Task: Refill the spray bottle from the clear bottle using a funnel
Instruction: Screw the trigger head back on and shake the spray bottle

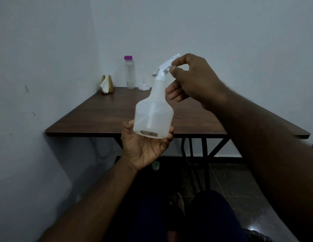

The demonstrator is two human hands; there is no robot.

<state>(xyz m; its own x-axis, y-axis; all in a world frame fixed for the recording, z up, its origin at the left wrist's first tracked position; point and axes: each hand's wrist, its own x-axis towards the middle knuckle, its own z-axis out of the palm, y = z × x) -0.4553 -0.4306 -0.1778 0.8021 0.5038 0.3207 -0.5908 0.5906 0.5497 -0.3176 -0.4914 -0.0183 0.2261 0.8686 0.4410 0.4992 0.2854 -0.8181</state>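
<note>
Left hand point(145, 145): palm up beneath the spray bottle point(154, 116), thumb on one side of the base and fingertips curled up round the other, gripping it from below.
Right hand point(192, 79): thumb and forefinger pinch the white spray head point(163, 69) at the top; the other fingers hang loosely curled just beside the neck.
Hands to each other: apart, one at each end of the same bottle.
Spray bottle: frosted, translucent plastic, held in the air over the near edge of the worktop point(100, 116) and not touching it; tilted, with the head leaning away and to the right. A thin tube shows faintly inside the body, and a small label sits near the base.
Clear bottle point(130, 75): upright at the far edge of the worktop by the wall, purple cap point(128, 57) on.
Funnel point(144, 84): small and whitish, just to the right of the clear bottle, standing on the worktop; too blurred to tell more.
Napkin holder point(106, 83): in the far left corner, with white paper tucked in it.
Worktop: dark wood grain on black metal legs, set into a corner of pale walls.
Floor point(230, 180): dark tiles; a small pale green object point(155, 165) shows just below the left wrist.
Person: seated, legs in dark cloth at the lower edge.
</note>
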